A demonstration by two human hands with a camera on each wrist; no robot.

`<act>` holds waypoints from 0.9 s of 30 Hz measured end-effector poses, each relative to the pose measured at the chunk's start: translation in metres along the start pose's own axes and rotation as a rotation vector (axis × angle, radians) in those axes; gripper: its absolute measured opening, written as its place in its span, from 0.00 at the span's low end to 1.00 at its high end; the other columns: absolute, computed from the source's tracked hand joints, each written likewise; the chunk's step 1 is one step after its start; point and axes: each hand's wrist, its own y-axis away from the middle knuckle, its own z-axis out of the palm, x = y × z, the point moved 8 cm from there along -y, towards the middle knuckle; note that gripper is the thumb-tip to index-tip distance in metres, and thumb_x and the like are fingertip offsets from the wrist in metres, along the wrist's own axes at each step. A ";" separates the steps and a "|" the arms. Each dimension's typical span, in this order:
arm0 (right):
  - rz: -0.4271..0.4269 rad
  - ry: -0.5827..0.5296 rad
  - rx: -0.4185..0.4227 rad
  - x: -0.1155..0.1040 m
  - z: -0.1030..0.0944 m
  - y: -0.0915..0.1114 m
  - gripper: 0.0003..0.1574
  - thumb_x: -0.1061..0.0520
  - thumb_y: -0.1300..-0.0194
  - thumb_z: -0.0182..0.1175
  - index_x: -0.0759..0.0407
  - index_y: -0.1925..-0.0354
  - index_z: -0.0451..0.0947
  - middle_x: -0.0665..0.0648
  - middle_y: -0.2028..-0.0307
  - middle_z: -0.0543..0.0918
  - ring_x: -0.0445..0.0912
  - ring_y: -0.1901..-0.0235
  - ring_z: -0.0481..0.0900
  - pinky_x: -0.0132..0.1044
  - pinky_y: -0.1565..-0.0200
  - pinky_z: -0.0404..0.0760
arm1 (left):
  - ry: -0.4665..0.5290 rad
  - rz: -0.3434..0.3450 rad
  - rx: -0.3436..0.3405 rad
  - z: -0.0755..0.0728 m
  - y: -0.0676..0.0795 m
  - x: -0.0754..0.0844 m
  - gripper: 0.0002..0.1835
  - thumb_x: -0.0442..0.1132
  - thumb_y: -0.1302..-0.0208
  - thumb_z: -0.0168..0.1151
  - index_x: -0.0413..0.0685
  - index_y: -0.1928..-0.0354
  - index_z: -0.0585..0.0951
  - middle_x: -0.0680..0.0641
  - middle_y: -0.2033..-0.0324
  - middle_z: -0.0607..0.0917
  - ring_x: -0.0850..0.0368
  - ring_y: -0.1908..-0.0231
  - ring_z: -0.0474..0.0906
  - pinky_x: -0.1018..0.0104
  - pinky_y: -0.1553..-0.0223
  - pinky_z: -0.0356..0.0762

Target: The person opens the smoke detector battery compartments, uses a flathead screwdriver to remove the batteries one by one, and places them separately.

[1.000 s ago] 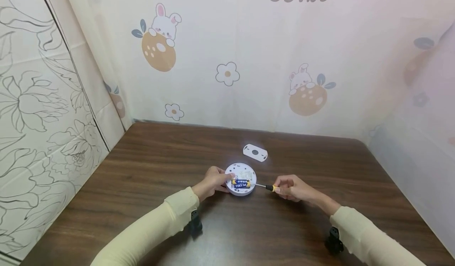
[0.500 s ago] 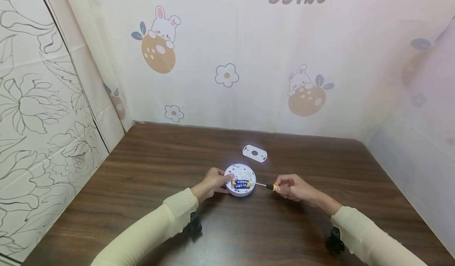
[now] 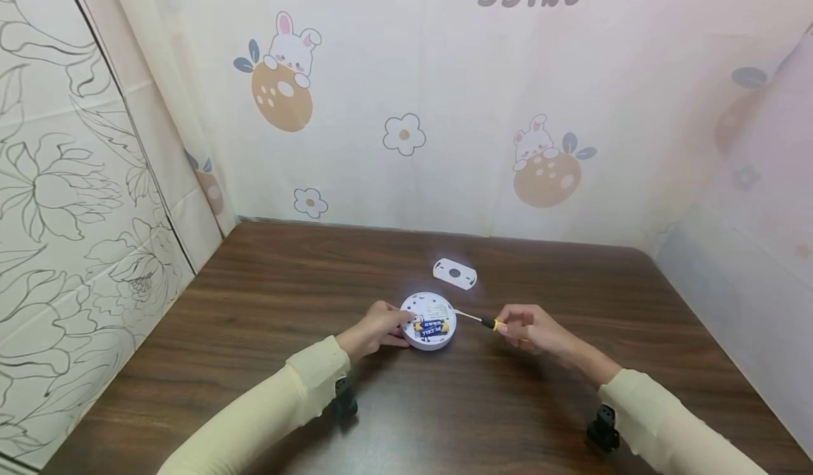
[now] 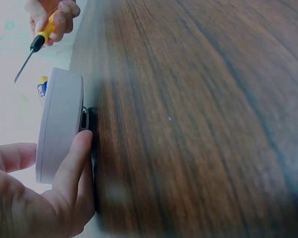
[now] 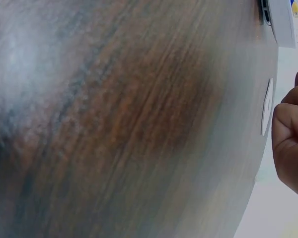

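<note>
In the head view, my left hand [image 3: 380, 325] grips the left edge of a round white battery-powered device [image 3: 427, 301], thumb on its face and fingers beneath. Two blue-and-yellow batteries [image 3: 431, 328] sit side by side in its face. The left wrist view shows the device [image 4: 63, 124] edge-on, its underside close over the table. My right hand [image 3: 531, 328] holds a small screwdriver [image 3: 488, 322] by its yellow-and-black handle. Its thin metal shaft points left, the tip near the device's right rim. In the right wrist view, curled fingers of my right hand [image 5: 293, 134] show at the edge.
A white oblong plate [image 3: 454, 274] with a round hole lies on the dark wooden table [image 3: 305, 270], just behind the device. Patterned curtains [image 3: 406, 73] hang behind the table and along both its sides.
The screwdriver tip has shifted from beside the batteries up and outward to the device's right rim. My right hand has moved slightly right. My left hand and the device have stayed nearly still.
</note>
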 end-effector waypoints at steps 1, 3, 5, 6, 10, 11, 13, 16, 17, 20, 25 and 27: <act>-0.005 0.001 -0.001 -0.001 0.000 0.000 0.16 0.59 0.31 0.57 0.75 0.59 0.71 0.55 0.78 0.71 0.53 0.85 0.59 0.35 0.88 0.55 | 0.004 -0.002 -0.007 0.000 0.001 0.000 0.15 0.30 0.35 0.58 0.23 0.53 0.71 0.38 0.68 0.82 0.52 0.71 0.81 0.56 0.66 0.85; -0.010 0.002 -0.004 -0.002 -0.001 0.001 0.17 0.59 0.31 0.57 0.75 0.59 0.70 0.54 0.79 0.71 0.54 0.85 0.58 0.36 0.88 0.54 | 0.010 -0.010 -0.014 -0.001 0.002 -0.001 0.15 0.30 0.35 0.58 0.23 0.53 0.71 0.38 0.68 0.82 0.52 0.71 0.82 0.56 0.66 0.85; -0.008 0.004 -0.004 -0.002 -0.001 0.001 0.17 0.58 0.31 0.57 0.75 0.59 0.71 0.54 0.78 0.71 0.52 0.84 0.60 0.35 0.88 0.55 | 0.016 -0.018 -0.026 -0.002 0.003 -0.002 0.13 0.30 0.36 0.57 0.24 0.54 0.72 0.39 0.70 0.82 0.53 0.73 0.81 0.56 0.66 0.85; -0.003 0.004 -0.002 -0.002 -0.001 0.002 0.16 0.58 0.31 0.57 0.75 0.59 0.71 0.54 0.78 0.71 0.51 0.84 0.60 0.35 0.88 0.55 | 0.019 -0.023 -0.033 -0.002 0.004 -0.003 0.12 0.30 0.36 0.57 0.25 0.55 0.72 0.40 0.71 0.81 0.53 0.74 0.80 0.56 0.66 0.85; 0.024 0.003 0.005 0.000 0.000 0.003 0.15 0.58 0.32 0.57 0.72 0.59 0.73 0.55 0.78 0.71 0.48 0.83 0.63 0.32 0.87 0.58 | 0.034 -0.045 -0.064 -0.003 0.009 -0.007 0.09 0.29 0.35 0.56 0.26 0.58 0.74 0.42 0.73 0.79 0.54 0.76 0.78 0.56 0.65 0.85; 0.027 0.002 0.004 0.000 0.000 0.004 0.14 0.58 0.32 0.57 0.72 0.59 0.73 0.55 0.78 0.71 0.48 0.84 0.63 0.31 0.87 0.59 | 0.036 -0.053 -0.067 -0.003 0.010 -0.008 0.09 0.28 0.35 0.56 0.26 0.58 0.74 0.42 0.72 0.78 0.53 0.75 0.77 0.56 0.65 0.85; 0.031 0.004 0.003 0.001 0.001 0.004 0.14 0.59 0.31 0.57 0.73 0.58 0.73 0.55 0.78 0.71 0.48 0.84 0.63 0.30 0.86 0.60 | 0.038 -0.065 -0.071 -0.003 0.014 -0.009 0.10 0.28 0.35 0.56 0.25 0.56 0.74 0.41 0.71 0.78 0.53 0.75 0.78 0.56 0.64 0.85; 0.026 0.003 -0.001 0.001 0.001 0.005 0.15 0.59 0.31 0.57 0.74 0.58 0.72 0.55 0.78 0.71 0.48 0.84 0.62 0.29 0.86 0.60 | 0.048 -0.081 -0.078 -0.002 0.019 -0.012 0.14 0.28 0.36 0.56 0.25 0.51 0.72 0.41 0.70 0.78 0.53 0.74 0.78 0.56 0.64 0.85; 0.023 0.002 -0.003 0.001 0.001 0.005 0.16 0.59 0.31 0.57 0.74 0.58 0.71 0.54 0.78 0.71 0.48 0.84 0.61 0.29 0.86 0.60 | 0.054 -0.082 -0.083 -0.002 0.021 -0.012 0.15 0.28 0.36 0.56 0.25 0.50 0.71 0.40 0.69 0.78 0.53 0.75 0.78 0.56 0.64 0.85; 0.018 -0.003 -0.004 0.000 0.001 0.005 0.15 0.59 0.32 0.57 0.74 0.58 0.71 0.54 0.79 0.71 0.49 0.85 0.60 0.29 0.87 0.59 | 0.062 -0.080 -0.108 0.001 0.024 -0.014 0.17 0.29 0.36 0.57 0.25 0.49 0.70 0.39 0.67 0.78 0.53 0.75 0.78 0.55 0.64 0.85; 0.010 -0.003 -0.007 0.000 0.002 0.005 0.15 0.59 0.31 0.57 0.73 0.59 0.72 0.55 0.79 0.71 0.50 0.85 0.60 0.29 0.87 0.59 | 0.004 -0.045 -0.102 -0.005 0.023 -0.011 0.16 0.36 0.34 0.57 0.27 0.53 0.72 0.38 0.66 0.78 0.52 0.74 0.78 0.56 0.66 0.85; 0.006 0.003 -0.008 -0.001 0.002 0.004 0.15 0.58 0.31 0.56 0.73 0.59 0.72 0.56 0.79 0.70 0.51 0.85 0.60 0.30 0.87 0.59 | -0.028 -0.028 -0.073 -0.012 0.019 -0.007 0.18 0.37 0.34 0.57 0.27 0.52 0.72 0.38 0.66 0.78 0.51 0.73 0.78 0.56 0.67 0.85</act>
